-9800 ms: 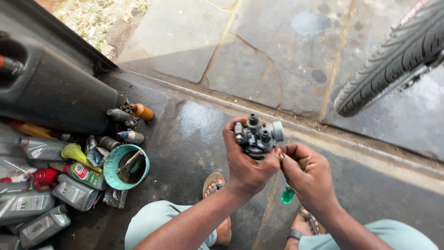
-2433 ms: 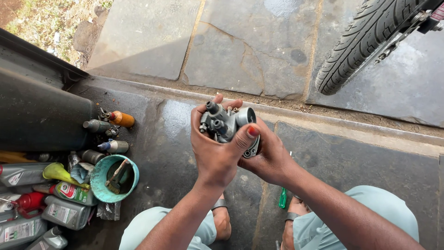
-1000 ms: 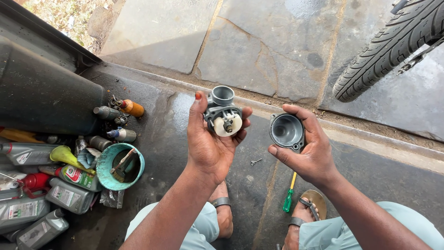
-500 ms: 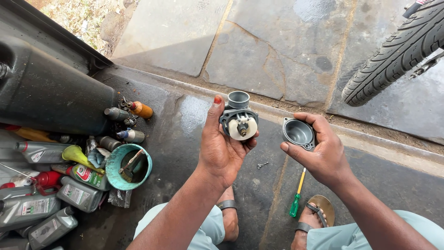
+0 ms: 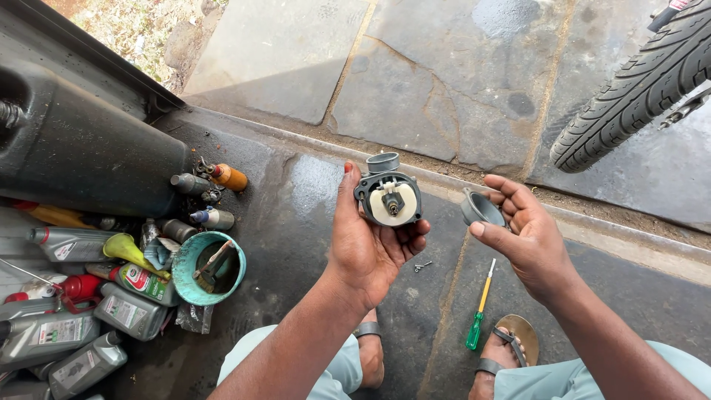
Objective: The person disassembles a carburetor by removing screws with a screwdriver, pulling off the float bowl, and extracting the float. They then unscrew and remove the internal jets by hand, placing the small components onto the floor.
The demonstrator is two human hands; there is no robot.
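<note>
Two parts now: float bowl [image 5: 480,209] came off since 2.4 s ago, gripped in right hand [image 5: 527,238]. Left hand [image 5: 368,241] clasps carburetor body [image 5: 388,195], float exposed, centre. Screwdriver [image 5: 479,307] lies near, on floor.

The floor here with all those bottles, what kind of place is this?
Probably a roadside or open-front motorbike repair spot. A tyre stands on the stone paving, grey oil bottles crowd the floor by a teal tub, and the left hand holds an opened carburettor.
</note>
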